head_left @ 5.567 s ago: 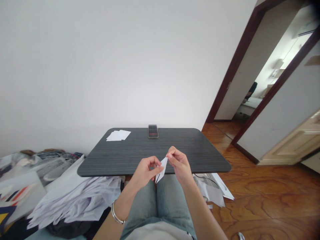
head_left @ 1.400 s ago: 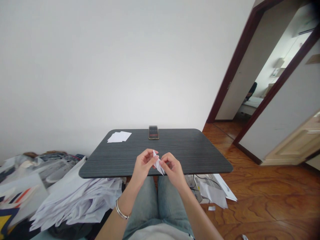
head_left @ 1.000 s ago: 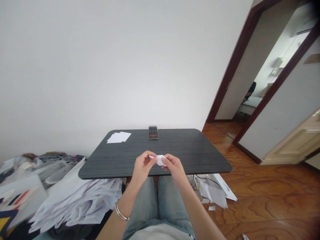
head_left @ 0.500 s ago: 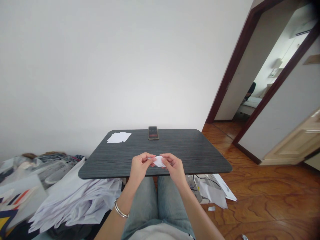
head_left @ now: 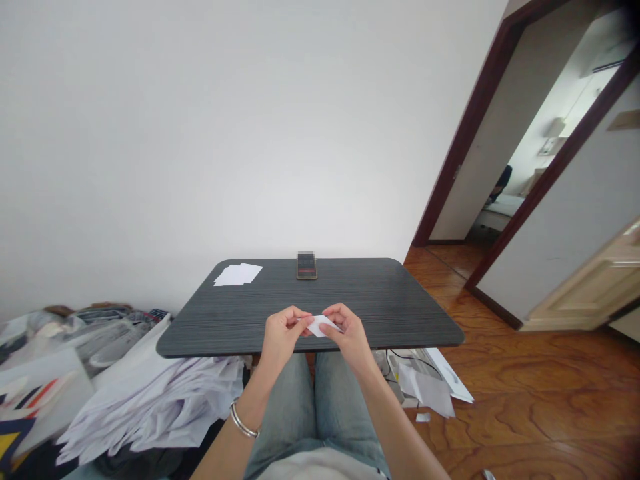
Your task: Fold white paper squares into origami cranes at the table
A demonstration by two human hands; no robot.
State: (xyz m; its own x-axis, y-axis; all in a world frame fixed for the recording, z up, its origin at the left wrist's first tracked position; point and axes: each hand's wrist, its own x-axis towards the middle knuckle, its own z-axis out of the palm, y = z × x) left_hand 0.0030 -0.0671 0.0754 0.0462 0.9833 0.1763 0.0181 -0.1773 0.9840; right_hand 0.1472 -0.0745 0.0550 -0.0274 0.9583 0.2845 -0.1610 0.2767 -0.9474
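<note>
Dark table [head_left: 390, 300]: both hands, left [head_left: 280, 333] & right [head_left: 350, 333], pinch folded paper [head_left: 320, 326], prob. origami.

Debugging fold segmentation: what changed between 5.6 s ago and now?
The folded paper was turned: it hung steeply, tip down, and now lies nearly level between the fingertips. The left hand and right hand both kept their pinch on it, about where they were. The table, phone and white sheets are unchanged.

No text can be read: the white paper [head_left: 320, 326] looks unmarked, and the phone [head_left: 307, 265] screen is too small.
</note>
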